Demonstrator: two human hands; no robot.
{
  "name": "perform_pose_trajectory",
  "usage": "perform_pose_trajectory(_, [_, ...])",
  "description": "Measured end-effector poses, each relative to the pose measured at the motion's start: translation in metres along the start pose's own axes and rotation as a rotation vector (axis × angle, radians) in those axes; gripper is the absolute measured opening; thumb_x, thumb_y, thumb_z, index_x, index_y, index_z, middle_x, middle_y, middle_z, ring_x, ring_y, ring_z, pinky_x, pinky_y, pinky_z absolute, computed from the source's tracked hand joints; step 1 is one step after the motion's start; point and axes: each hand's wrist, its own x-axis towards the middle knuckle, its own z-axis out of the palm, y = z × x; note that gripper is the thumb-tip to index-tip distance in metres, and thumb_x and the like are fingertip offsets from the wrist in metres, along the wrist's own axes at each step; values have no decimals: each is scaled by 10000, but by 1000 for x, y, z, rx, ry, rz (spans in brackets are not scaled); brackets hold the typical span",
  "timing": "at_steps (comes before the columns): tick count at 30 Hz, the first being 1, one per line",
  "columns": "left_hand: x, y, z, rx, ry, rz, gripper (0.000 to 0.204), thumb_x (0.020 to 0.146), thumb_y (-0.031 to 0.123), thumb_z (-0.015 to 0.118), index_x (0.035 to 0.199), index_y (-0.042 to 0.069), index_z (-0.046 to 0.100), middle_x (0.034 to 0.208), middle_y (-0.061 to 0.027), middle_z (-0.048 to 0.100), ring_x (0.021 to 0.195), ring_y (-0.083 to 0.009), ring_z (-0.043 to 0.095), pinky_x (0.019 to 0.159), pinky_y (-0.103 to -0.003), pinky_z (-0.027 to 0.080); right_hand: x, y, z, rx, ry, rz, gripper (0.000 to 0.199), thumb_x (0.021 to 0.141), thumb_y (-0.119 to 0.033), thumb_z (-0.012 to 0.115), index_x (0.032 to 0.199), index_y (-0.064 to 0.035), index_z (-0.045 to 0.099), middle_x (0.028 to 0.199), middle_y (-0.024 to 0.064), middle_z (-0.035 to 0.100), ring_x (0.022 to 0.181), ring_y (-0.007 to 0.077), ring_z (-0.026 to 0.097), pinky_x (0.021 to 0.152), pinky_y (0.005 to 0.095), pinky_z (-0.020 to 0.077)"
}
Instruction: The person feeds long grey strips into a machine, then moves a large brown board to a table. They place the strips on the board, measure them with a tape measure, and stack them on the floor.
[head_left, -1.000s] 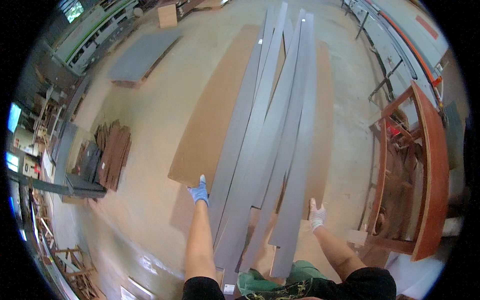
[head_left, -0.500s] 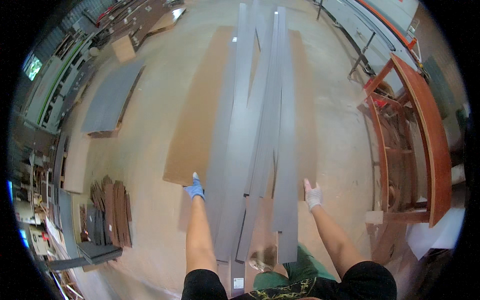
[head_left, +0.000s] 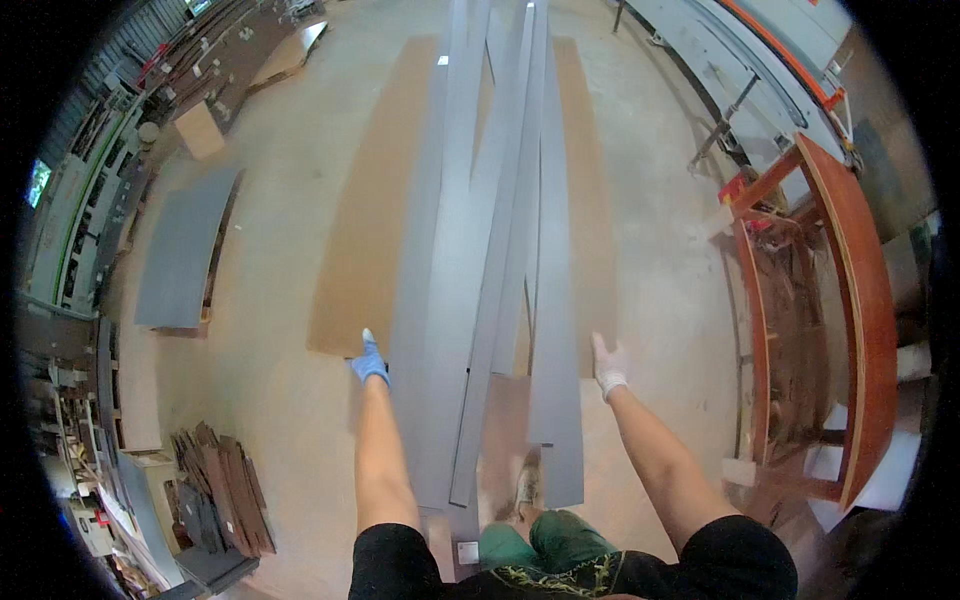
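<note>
A wide brown board (head_left: 350,230) lies lengthwise ahead of me, bearing several long grey planks (head_left: 440,300). Some planks cross at a slant, and their near ends stick out past the board toward my legs. My left hand (head_left: 370,362), in a blue glove, is closed on the board's near left edge, thumb on top; the other fingers are mostly hidden. At the near right edge, my right hand (head_left: 609,367) in a white glove grips the board likewise, thumb pointing forward. What supports the board underneath is hidden.
On the left floor lie a grey panel stack (head_left: 185,250) and a pile of brown and dark strips (head_left: 225,490). A reddish-brown wooden frame (head_left: 865,330) stands on the right, with a long white machine (head_left: 720,70) beyond it. My shoe (head_left: 527,485) shows below the planks.
The board and planks have moved forward over the floor with my hands. The panel stack, strips and wooden frame have slid nearer in view. My visible shoe has shifted forward.
</note>
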Motion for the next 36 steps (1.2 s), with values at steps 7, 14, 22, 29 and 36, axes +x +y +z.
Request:
perform_pose_trajectory(7, [89,87,189,-61,-29,-82,770,779,293,736,1336,-14,302,1308,-166,461,1155,-264,482,998,-358,401,179,-89,59,97,59,38,878,747,-646,565,1289,35,452,1248,243,521,1188,344,486,976,382,393])
perform_pose_trajectory(14, [206,128,371,-113,-47,-93,832,786,277,728,1371,-7,209,1346,-174,415,1168,-270,471,1002,-378,407,331,-248,73,118,-26,36,887,743,-659,562,1289,31,452,1271,236,504,1195,339,479,992,385,379])
perform_pose_trajectory(22, [291,232,599,-46,-51,-27,864,779,314,731,1373,-16,197,1340,-186,421,1160,-288,480,973,-374,428,525,-419,76,123,-103,33,772,779,-626,529,1213,13,535,1201,228,558,1156,342,509,974,374,395])
perform_pose_trajectory(29, [416,288,822,-126,9,-6,740,776,314,738,1308,-8,337,1254,-157,508,1078,-269,531,930,-368,455,722,-577,106,-71,7,78,799,766,-649,512,1249,-12,519,1228,224,542,1170,329,506,976,380,401])
perform_pose_trajectory(36, [491,398,1068,-79,-29,-97,728,794,289,719,1315,-26,322,1249,-171,509,1086,-272,533,890,-365,490,921,-741,104,10,-86,125,830,761,-666,507,1285,-23,483,1266,210,518,1182,331,493,986,387,391])
